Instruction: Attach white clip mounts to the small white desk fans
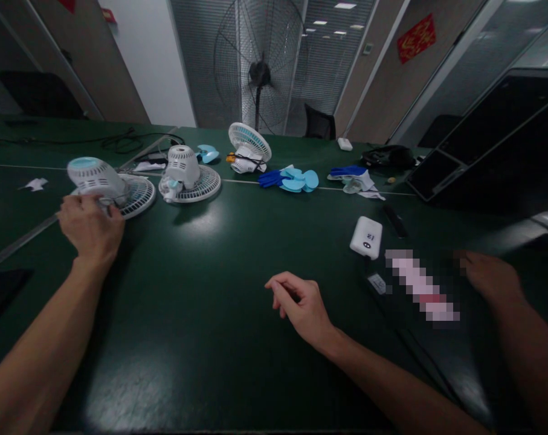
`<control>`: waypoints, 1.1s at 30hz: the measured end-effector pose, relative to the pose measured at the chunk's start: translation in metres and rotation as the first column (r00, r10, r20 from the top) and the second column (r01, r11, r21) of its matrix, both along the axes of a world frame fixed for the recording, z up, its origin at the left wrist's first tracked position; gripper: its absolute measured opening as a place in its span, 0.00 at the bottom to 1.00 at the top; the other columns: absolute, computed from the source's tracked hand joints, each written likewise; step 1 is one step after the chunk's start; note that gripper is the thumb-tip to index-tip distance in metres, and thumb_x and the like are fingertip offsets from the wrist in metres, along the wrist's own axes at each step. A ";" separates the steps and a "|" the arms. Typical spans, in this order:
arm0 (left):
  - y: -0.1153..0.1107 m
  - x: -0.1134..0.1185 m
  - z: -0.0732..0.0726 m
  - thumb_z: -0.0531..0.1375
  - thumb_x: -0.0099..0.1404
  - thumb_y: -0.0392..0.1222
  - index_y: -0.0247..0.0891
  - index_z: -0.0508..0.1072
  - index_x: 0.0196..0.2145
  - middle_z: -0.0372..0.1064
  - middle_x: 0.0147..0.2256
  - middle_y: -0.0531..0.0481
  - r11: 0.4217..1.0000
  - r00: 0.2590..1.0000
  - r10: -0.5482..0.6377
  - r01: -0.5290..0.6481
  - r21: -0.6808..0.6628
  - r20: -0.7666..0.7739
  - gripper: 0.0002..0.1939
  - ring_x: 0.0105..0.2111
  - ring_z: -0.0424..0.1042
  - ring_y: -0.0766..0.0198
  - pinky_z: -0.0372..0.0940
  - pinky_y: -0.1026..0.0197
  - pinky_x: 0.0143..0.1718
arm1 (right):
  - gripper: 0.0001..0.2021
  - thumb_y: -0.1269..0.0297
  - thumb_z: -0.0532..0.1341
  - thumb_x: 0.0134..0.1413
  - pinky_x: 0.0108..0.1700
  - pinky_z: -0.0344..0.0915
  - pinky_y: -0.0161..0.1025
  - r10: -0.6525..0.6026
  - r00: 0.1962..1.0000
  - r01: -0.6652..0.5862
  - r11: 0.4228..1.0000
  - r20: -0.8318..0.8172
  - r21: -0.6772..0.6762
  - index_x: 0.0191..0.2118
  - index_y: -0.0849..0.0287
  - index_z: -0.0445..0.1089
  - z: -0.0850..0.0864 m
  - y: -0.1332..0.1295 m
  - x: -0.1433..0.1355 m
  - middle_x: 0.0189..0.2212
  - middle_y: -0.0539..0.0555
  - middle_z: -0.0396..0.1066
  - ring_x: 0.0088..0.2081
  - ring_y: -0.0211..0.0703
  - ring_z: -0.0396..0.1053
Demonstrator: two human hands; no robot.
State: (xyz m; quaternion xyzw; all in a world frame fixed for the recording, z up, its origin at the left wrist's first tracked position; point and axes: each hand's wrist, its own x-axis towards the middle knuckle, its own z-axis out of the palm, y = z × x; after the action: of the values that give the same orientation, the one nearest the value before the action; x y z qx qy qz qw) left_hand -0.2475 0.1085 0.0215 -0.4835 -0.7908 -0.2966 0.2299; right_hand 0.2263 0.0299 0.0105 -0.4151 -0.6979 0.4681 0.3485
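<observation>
My left hand is at the left, its fingers curled round the near side of a small white fan. That fan has a pale blue end and lies with its round grille against the green table. My right hand hovers over or rests on the middle of the table, fingers loosely curled in and nothing visible in them. Close to the left hand's fan lies a second white fan, grille down. Farther back a third fan leans with its grille tilted up. Pale blue fan blades lie beside a blue glove.
Another person's hand rests at the right, near a blurred-out patch. A white power bank with a cable lies nearby. Blue-and-white gloves, another blade and black cables lie farther back. A black case stands at right.
</observation>
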 end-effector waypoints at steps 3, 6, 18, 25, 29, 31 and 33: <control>0.000 0.003 0.001 0.54 0.73 0.50 0.26 0.68 0.61 0.61 0.59 0.29 1.000 1.000 0.017 -0.018 -0.022 -0.019 0.27 0.58 0.62 0.36 0.56 0.32 0.59 | 0.13 0.55 0.59 0.70 0.24 0.63 0.31 0.000 1.000 0.000 1.000 -0.003 0.000 0.43 0.58 0.76 0.000 0.000 0.000 0.24 0.47 0.71 0.22 0.34 0.69; 0.000 0.008 0.002 0.52 0.75 0.55 0.34 0.70 0.61 0.62 0.58 0.32 0.999 0.998 0.024 -0.026 -0.028 -0.053 0.27 0.57 0.62 0.37 0.57 0.34 0.56 | 0.13 0.55 0.59 0.70 0.24 0.63 0.31 0.005 1.000 -0.006 1.000 -0.005 -0.007 0.43 0.58 0.76 0.000 0.000 0.000 0.25 0.47 0.71 0.22 0.34 0.69; 0.003 0.019 0.004 0.45 0.76 0.62 0.36 0.65 0.63 0.58 0.62 0.29 0.998 0.998 0.052 -0.051 -0.044 0.019 0.32 0.58 0.59 0.33 0.57 0.29 0.55 | 0.14 0.54 0.58 0.70 0.24 0.63 0.31 0.012 1.000 -0.011 1.000 0.022 -0.011 0.43 0.57 0.76 -0.002 0.000 -0.001 0.25 0.48 0.71 0.22 0.34 0.69; 0.009 0.016 -0.001 0.50 0.74 0.61 0.29 0.67 0.61 0.53 0.64 0.26 0.997 0.997 0.068 -0.068 -0.030 0.020 0.33 0.60 0.56 0.31 0.59 0.30 0.56 | 0.14 0.55 0.58 0.71 0.24 0.63 0.31 0.035 0.999 -0.035 0.999 0.012 -0.019 0.42 0.58 0.76 0.003 0.000 -0.003 0.25 0.48 0.71 0.23 0.34 0.69; 0.010 0.010 -0.004 0.55 0.71 0.53 0.26 0.73 0.51 0.53 0.63 0.28 0.998 1.000 0.012 -0.011 -0.065 0.016 0.25 0.60 0.54 0.34 0.59 0.32 0.57 | 0.14 0.54 0.58 0.70 0.24 0.63 0.31 0.030 0.999 -0.030 0.999 0.017 -0.021 0.42 0.57 0.76 0.001 0.000 -0.002 0.25 0.48 0.71 0.22 0.34 0.69; 0.008 0.013 -0.001 0.56 0.70 0.52 0.26 0.73 0.49 0.53 0.62 0.28 0.996 1.000 0.010 -0.009 -0.084 0.019 0.24 0.59 0.55 0.33 0.61 0.33 0.56 | 0.14 0.54 0.58 0.70 0.24 0.63 0.31 0.032 0.999 -0.032 0.999 0.018 -0.021 0.42 0.57 0.76 0.000 0.000 -0.002 0.25 0.48 0.72 0.22 0.34 0.69; 0.004 0.020 0.004 0.55 0.71 0.53 0.27 0.71 0.52 0.54 0.61 0.27 0.995 1.000 0.019 -0.018 -0.096 0.004 0.25 0.59 0.55 0.32 0.63 0.33 0.54 | 0.15 0.53 0.58 0.70 0.24 0.63 0.31 0.028 0.999 -0.028 0.999 0.015 -0.018 0.42 0.58 0.76 0.000 0.000 -0.002 0.25 0.48 0.71 0.22 0.34 0.69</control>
State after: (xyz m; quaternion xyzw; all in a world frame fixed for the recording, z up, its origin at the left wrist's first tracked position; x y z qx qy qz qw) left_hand -0.2277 0.1128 0.0258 -0.4859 -0.8092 -0.2573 0.2071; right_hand 0.2242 0.0298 0.0102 -0.4118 -0.7022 0.4760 0.3328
